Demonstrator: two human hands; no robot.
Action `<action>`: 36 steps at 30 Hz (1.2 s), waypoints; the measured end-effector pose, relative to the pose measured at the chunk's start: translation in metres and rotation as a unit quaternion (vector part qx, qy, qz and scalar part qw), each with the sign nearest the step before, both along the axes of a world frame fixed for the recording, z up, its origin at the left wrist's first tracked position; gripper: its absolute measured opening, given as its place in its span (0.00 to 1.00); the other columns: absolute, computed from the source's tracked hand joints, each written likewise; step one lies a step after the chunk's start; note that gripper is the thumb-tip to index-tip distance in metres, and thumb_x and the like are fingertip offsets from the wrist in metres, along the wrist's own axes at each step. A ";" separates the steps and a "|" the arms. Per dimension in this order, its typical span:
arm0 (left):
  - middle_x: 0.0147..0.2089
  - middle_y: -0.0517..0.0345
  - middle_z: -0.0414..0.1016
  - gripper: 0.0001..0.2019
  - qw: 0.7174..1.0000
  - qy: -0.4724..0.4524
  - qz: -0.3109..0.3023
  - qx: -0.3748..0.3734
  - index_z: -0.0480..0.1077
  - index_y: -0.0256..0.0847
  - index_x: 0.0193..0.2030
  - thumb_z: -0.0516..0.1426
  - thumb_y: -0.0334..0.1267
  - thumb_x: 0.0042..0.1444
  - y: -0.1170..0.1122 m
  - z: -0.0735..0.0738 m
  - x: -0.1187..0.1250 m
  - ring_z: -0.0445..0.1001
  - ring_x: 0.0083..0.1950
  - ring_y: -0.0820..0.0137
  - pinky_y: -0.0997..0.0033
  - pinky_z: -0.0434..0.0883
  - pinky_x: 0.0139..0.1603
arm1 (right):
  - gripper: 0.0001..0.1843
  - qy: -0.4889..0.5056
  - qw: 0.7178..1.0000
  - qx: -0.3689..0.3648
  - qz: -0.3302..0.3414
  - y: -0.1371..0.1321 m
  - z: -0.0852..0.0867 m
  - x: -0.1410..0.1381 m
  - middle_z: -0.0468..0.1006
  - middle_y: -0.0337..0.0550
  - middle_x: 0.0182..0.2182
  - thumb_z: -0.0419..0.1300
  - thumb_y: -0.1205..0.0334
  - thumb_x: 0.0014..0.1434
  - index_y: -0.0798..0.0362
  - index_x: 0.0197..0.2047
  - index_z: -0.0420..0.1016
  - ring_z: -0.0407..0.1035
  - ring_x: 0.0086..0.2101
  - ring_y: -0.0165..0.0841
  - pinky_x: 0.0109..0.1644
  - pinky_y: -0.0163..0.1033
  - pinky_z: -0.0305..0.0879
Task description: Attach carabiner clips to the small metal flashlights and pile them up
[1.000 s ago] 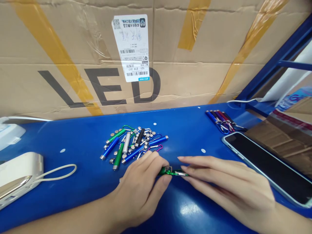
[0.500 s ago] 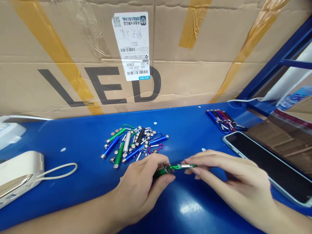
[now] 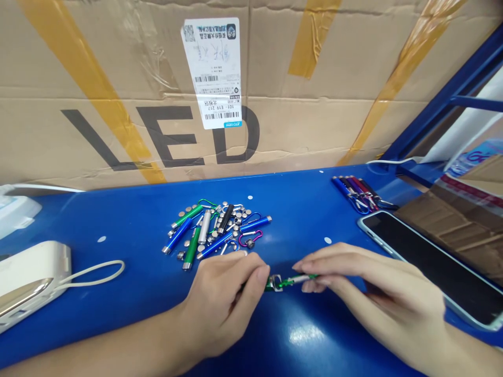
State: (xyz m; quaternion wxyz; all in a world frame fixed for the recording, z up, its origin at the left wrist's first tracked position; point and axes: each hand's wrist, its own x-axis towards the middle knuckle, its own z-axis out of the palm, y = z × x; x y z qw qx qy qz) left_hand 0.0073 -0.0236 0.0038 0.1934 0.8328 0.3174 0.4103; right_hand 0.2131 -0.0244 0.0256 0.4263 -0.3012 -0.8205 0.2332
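Note:
My left hand (image 3: pixel 230 306) is closed around a small green flashlight (image 3: pixel 269 285), most of which is hidden in the fist. Its silver end ring sticks out to the right, with a green carabiner (image 3: pixel 294 280) linked to it. The carabiner's far end is pinched between the thumb and fingers of my right hand (image 3: pixel 387 296). Just beyond my left hand lies a loose heap: blue tubes (image 3: pixel 177 236), green tubes (image 3: pixel 192 247), a silver tube (image 3: pixel 204 227), a black tube (image 3: pixel 225 219), a purple carabiner (image 3: pixel 255 236) and several button cells (image 3: pixel 181 213).
Several finished-looking flashlights (image 3: pixel 349 188) lie side by side at the back right. A phone (image 3: pixel 432 267) rests right of my right hand, beside a cardboard box (image 3: pixel 448 209). At left stands a white device with a cord loop (image 3: pixel 35 277). A large carton (image 3: pixel 298 120) walls off the back.
My left hand has turned and shifted slightly left, so more of the silver ring shows. The right hand keeps its pinch on the carabiner, which now tilts slightly upward to the right.

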 end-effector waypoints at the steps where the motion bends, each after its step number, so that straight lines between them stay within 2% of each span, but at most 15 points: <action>1: 0.21 0.65 0.54 0.12 1.000 0.001 0.012 -0.005 0.61 0.36 0.30 0.42 0.30 0.64 0.000 0.000 0.000 0.54 0.22 0.78 0.77 0.55 0.23 | 0.14 -0.012 1.000 0.025 0.006 -0.001 0.001 0.001 0.76 0.37 0.35 0.55 0.78 0.55 0.52 0.41 0.71 0.72 0.36 0.25 0.40 0.25 0.70; 4: 0.21 0.66 0.54 0.12 0.999 -0.014 0.035 -0.037 0.60 0.37 0.29 0.43 0.31 0.64 0.000 0.001 0.000 0.54 0.22 0.79 0.78 0.55 0.23 | 0.14 -0.042 0.996 0.072 0.012 -0.002 0.004 0.002 0.76 0.39 0.37 0.56 0.80 0.53 0.53 0.39 0.72 0.72 0.38 0.26 0.42 0.23 0.70; 9: 0.21 0.68 0.54 0.08 0.998 -0.025 0.031 -0.056 0.59 0.39 0.34 0.44 0.33 0.64 -0.001 0.001 -0.001 0.53 0.20 0.80 0.80 0.55 0.21 | 0.15 -0.065 0.994 0.081 0.020 -0.003 0.000 0.004 0.71 0.44 0.48 0.55 0.82 0.53 0.55 0.39 0.73 0.72 0.39 0.27 0.45 0.27 0.71; 12: 0.23 0.65 0.59 0.10 0.999 0.010 0.017 -0.045 0.60 0.38 0.32 0.45 0.36 0.64 -0.001 0.000 0.000 0.56 0.22 0.79 0.78 0.57 0.23 | 0.15 -0.065 0.995 0.076 0.029 -0.002 -0.004 0.003 0.71 0.45 0.48 0.54 0.81 0.54 0.56 0.40 0.72 0.71 0.42 0.28 0.47 0.27 0.70; 15: 0.24 0.64 0.62 0.11 0.999 0.027 0.025 -0.031 0.61 0.37 0.31 0.44 0.33 0.64 0.000 0.000 0.001 0.58 0.23 0.79 0.78 0.58 0.25 | 0.14 -0.075 0.994 0.078 0.016 0.001 -0.006 -0.001 0.73 0.45 0.46 0.55 0.79 0.54 0.55 0.41 0.72 0.70 0.44 0.29 0.49 0.28 0.67; 17: 0.24 0.64 0.62 0.10 0.999 0.037 0.030 -0.021 0.63 0.37 0.32 0.45 0.32 0.63 0.000 0.000 0.002 0.58 0.22 0.79 0.79 0.58 0.24 | 0.13 -0.077 0.995 0.060 0.003 0.003 -0.008 -0.004 0.75 0.43 0.42 0.57 0.76 0.55 0.55 0.44 0.72 0.71 0.42 0.28 0.47 0.27 0.68; 20: 0.24 0.63 0.65 0.08 0.998 0.063 0.025 0.003 0.65 0.36 0.36 0.46 0.33 0.62 0.000 -0.001 0.002 0.62 0.23 0.78 0.78 0.60 0.25 | 0.20 -0.081 0.996 0.028 -0.004 0.004 -0.012 -0.005 0.76 0.41 0.39 0.59 0.71 0.56 0.53 0.52 0.66 0.71 0.35 0.26 0.39 0.26 0.70; 22: 0.25 0.62 0.67 0.08 0.997 0.073 0.020 0.024 0.66 0.36 0.39 0.47 0.33 0.62 0.000 -0.002 0.002 0.63 0.24 0.77 0.78 0.61 0.26 | 0.21 -0.091 0.995 0.028 0.002 0.004 -0.015 -0.005 0.76 0.40 0.37 0.58 0.69 0.57 0.53 0.54 0.65 0.71 0.32 0.25 0.35 0.26 0.69; 25: 0.28 0.61 0.69 0.07 0.996 0.084 0.019 0.036 0.65 0.36 0.41 0.47 0.33 0.63 0.000 -0.003 0.002 0.66 0.26 0.76 0.77 0.63 0.27 | 0.17 -0.086 0.996 0.008 0.004 0.002 -0.014 -0.005 0.76 0.40 0.32 0.58 0.69 0.57 0.53 0.51 0.69 0.70 0.28 0.25 0.32 0.27 0.68; 28: 0.28 0.61 0.69 0.08 0.995 0.097 0.023 0.016 0.64 0.36 0.40 0.46 0.35 0.64 0.000 -0.002 0.002 0.68 0.27 0.76 0.76 0.64 0.28 | 0.16 -0.046 0.997 -0.048 -0.026 0.002 -0.009 -0.007 0.75 0.38 0.29 0.60 0.69 0.55 0.52 0.48 0.72 0.69 0.26 0.24 0.31 0.27 0.69; 32: 0.25 0.64 0.65 0.10 0.997 0.075 0.025 0.008 0.64 0.36 0.39 0.43 0.33 0.64 0.000 -0.001 0.002 0.63 0.23 0.78 0.78 0.61 0.25 | 0.15 0.024 0.990 -0.137 -0.039 0.005 -0.005 -0.010 0.77 0.39 0.31 0.60 0.67 0.56 0.53 0.48 0.72 0.71 0.27 0.26 0.33 0.29 0.71; 36: 0.25 0.64 0.65 0.09 0.998 0.055 0.032 0.001 0.64 0.35 0.38 0.44 0.32 0.64 -0.001 0.001 0.002 0.63 0.24 0.78 0.79 0.60 0.26 | 0.13 0.058 0.982 -0.180 -0.031 0.005 -0.003 -0.009 0.77 0.38 0.31 0.59 0.68 0.56 0.52 0.45 0.73 0.71 0.27 0.24 0.32 0.26 0.70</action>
